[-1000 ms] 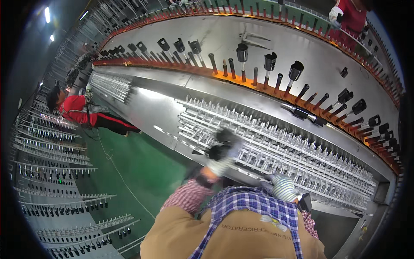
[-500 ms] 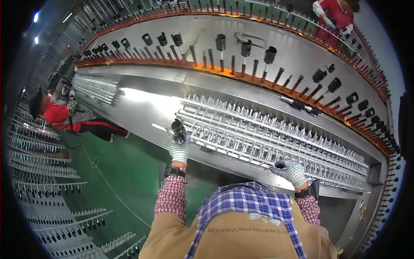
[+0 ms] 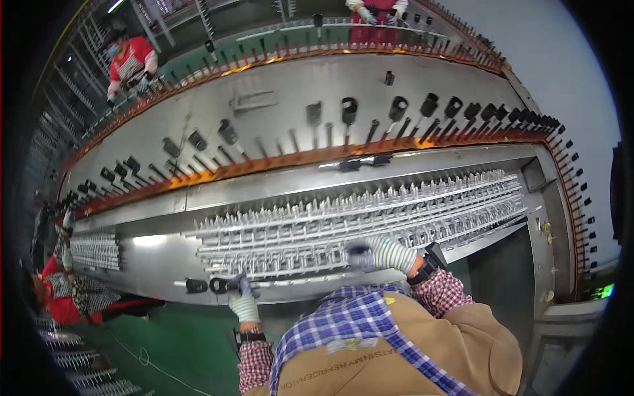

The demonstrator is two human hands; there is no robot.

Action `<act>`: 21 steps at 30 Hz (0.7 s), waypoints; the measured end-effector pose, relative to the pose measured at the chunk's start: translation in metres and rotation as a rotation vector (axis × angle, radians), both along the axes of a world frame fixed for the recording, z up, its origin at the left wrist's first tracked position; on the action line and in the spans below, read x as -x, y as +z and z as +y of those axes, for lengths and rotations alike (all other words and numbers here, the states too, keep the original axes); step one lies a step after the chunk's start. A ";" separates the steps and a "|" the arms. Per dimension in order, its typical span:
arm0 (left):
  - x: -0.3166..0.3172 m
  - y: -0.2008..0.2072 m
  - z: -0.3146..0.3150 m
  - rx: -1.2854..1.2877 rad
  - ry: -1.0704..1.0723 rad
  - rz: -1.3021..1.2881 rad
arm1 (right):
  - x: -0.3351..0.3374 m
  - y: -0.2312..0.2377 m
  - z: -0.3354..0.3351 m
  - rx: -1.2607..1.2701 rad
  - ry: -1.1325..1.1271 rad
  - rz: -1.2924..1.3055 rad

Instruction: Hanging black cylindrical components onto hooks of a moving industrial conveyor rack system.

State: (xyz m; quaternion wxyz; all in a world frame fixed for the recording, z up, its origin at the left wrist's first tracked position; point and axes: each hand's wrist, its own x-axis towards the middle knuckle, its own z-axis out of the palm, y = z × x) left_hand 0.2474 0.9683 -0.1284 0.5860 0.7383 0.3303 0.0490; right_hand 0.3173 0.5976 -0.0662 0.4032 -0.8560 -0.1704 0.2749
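Two black, rounded parts (image 3: 196, 286) sit beside the striped-gloved left hand (image 3: 243, 301).

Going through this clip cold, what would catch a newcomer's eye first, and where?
Probably the dense stack of silvery pronged racks across the middle, with the striped-gloved right hand at its near side. Beyond it, a curving orange-edged rail bristles with upright rods, many topped by black cylinders. Nearer, at the lower left, two black parts sit by the left hand.
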 end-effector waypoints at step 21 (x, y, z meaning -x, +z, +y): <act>-0.008 -0.084 0.025 -0.113 0.254 -0.204 | -0.175 0.015 -0.169 -0.346 -1.158 -0.554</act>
